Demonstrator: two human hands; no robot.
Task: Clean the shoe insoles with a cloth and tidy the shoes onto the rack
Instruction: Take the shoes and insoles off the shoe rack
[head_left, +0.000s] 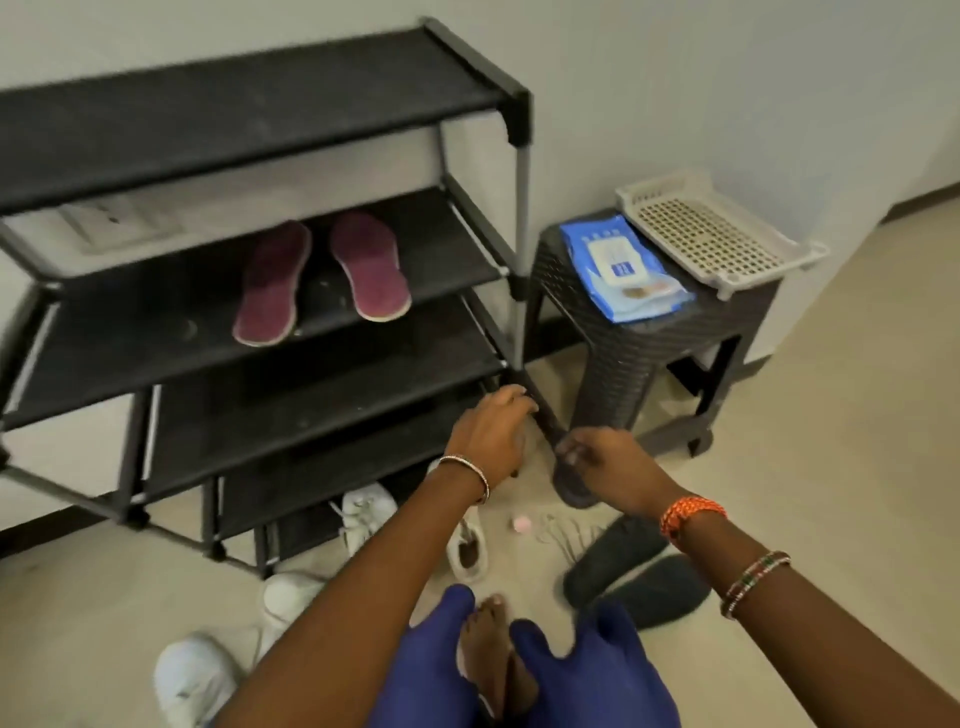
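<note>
- The rack (270, 119) stood against the wall, and two maroon insoles (322, 278) lay side by side on its second shelf, probably parked there as finished or set out to air.
- Just in front of the rack's right foot, both hands met over a dark insole (569, 486); the left hand (491, 434) hovered with fingers curled above its far end, and whether it actually gripped anything could not be told through the blur.
- The right hand (605, 467) appeared to pinch the insole's near edge, likely to lift it for wiping.
- White shoes (363, 512) sat on the floor below the rack's lowest shelf, with two more dark insoles (631, 577) to the right of them, all apparently waiting their turn.
- Right of the rack, a stool (618, 358) carried a blue wipes pack (623, 267) and a pale tray (719, 234), kept within reach.
</note>
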